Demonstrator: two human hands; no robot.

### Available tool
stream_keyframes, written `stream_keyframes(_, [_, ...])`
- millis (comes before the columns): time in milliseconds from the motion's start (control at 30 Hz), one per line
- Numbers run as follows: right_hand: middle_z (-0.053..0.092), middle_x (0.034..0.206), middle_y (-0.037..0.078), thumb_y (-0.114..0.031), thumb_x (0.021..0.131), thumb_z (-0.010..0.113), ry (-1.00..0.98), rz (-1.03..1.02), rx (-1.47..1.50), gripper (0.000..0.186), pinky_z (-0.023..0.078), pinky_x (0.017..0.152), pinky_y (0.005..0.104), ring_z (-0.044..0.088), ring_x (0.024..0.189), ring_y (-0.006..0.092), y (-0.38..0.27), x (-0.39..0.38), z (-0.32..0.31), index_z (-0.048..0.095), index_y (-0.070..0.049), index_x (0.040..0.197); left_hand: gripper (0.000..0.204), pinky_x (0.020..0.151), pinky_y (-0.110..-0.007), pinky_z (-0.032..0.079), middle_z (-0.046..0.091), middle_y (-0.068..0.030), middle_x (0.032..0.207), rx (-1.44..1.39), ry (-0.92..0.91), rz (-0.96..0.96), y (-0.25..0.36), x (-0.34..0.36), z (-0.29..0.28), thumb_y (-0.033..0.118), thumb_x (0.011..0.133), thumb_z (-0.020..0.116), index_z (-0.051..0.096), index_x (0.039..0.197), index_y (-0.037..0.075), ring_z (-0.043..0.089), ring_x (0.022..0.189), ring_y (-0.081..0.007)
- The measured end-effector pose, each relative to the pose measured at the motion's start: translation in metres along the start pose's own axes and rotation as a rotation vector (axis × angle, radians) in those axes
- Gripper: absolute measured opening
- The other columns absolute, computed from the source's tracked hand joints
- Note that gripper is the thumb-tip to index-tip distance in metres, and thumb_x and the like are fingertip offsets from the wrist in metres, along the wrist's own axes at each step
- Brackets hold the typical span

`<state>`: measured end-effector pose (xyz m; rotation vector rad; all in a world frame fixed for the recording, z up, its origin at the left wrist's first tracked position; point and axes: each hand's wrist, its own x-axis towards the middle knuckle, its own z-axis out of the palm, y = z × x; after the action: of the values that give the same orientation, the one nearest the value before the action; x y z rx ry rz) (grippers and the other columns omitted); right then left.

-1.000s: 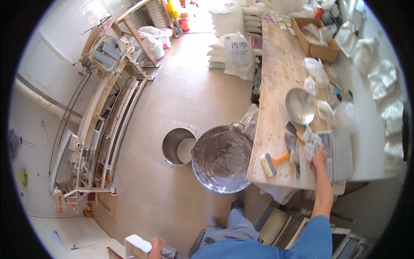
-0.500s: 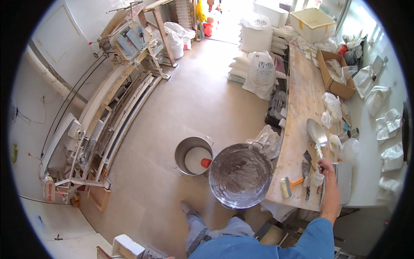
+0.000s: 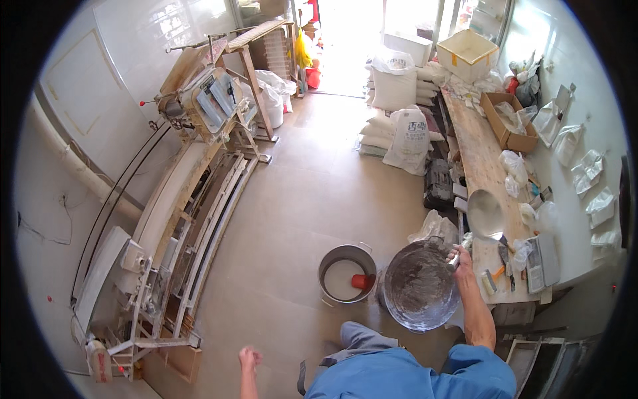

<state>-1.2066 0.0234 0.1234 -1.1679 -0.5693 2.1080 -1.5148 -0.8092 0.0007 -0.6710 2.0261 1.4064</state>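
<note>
My right hand [image 3: 460,258] is closed round the pale handle of a large metal ladle [image 3: 485,214]. The ladle's round bowl hangs above the near part of the wooden bench [image 3: 480,151]. Below and left of that hand is a wide metal pot [image 3: 419,282], its inside smeared with grey-brown residue. To its left, a smaller steel pot [image 3: 340,276] on the floor has something pale in the bottom and a red scoop [image 3: 361,282] inside. My left hand [image 3: 250,358] is low over the floor, somewhat blurred, fingers loosely apart, with nothing visible in it.
A brush [image 3: 489,282] with an orange handle lies on the bench beside scrapers and a grey tray [image 3: 543,265]. Farther along are a cardboard box [image 3: 517,136] and a white foam box [image 3: 465,63]. White sacks [image 3: 407,139] are stacked behind the pots. A long machine frame [image 3: 193,219] lines the left.
My right hand has taken hold of the ladle and brought it leftward off the bench. The view has shifted, and my left hand has come into sight at lower left.
</note>
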Motion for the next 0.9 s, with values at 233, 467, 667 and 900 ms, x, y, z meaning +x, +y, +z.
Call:
stream_keyframes(233, [0.049, 0.062, -0.002, -0.012, 0.095, 0.065, 0.168, 0.223, -0.131, 0.015, 0.047, 0.048, 0.0354, 0.052, 0.051, 0.015, 0.155, 0.042, 0.096, 0.054, -0.015, 0.084, 0.035, 0.063, -0.031, 0.056, 0.075, -0.0088, 0.092, 0.204, -0.322, 0.276, 0.22, 0.141, 0.085, 0.01, 0.098, 0.057, 0.062, 0.133, 0.005, 0.074, 0.078, -0.0175])
stream_keyframes(467, [0.05, 0.061, -0.003, -0.012, 0.094, 0.063, 0.041, 0.529, -0.047, 0.018, 0.047, 0.049, 0.0356, 0.053, 0.048, 0.0156, 0.253, 0.131, 0.278, 0.049, -0.017, 0.083, 0.031, 0.063, -0.036, 0.058, 0.076, -0.0107, 0.095, 0.238, -0.241, -0.131, 0.26, 0.222, 0.055, 0.019, 0.102, 0.057, 0.064, 0.13, 0.008, 0.075, 0.077, -0.0238])
stream_keyframes(667, [0.054, 0.065, 0.0, -0.015, 0.098, 0.059, -0.027, 0.707, 0.048, 0.013, 0.047, 0.049, 0.0351, 0.055, 0.051, 0.0158, 0.284, 0.21, 0.427, 0.052, -0.015, 0.087, 0.024, 0.049, -0.035, 0.052, 0.075, -0.0151, 0.09, 0.054, -0.017, -0.513, 0.295, 0.267, 0.043, 0.022, 0.102, 0.056, 0.065, 0.118, 0.006, 0.073, 0.067, -0.0275])
stream_keyframes(900, [0.056, 0.068, 0.001, -0.012, 0.097, 0.061, 0.101, 0.559, -0.081, 0.008, 0.053, 0.048, 0.0325, 0.057, 0.051, 0.0158, 0.281, 0.287, 0.568, 0.056, -0.008, 0.092, 0.023, 0.048, -0.036, 0.051, 0.074, -0.0151, 0.088, 0.188, -0.13, -0.555, 0.443, 0.392, 0.091, 0.021, 0.102, 0.054, 0.064, 0.118, 0.007, 0.072, 0.065, -0.0277])
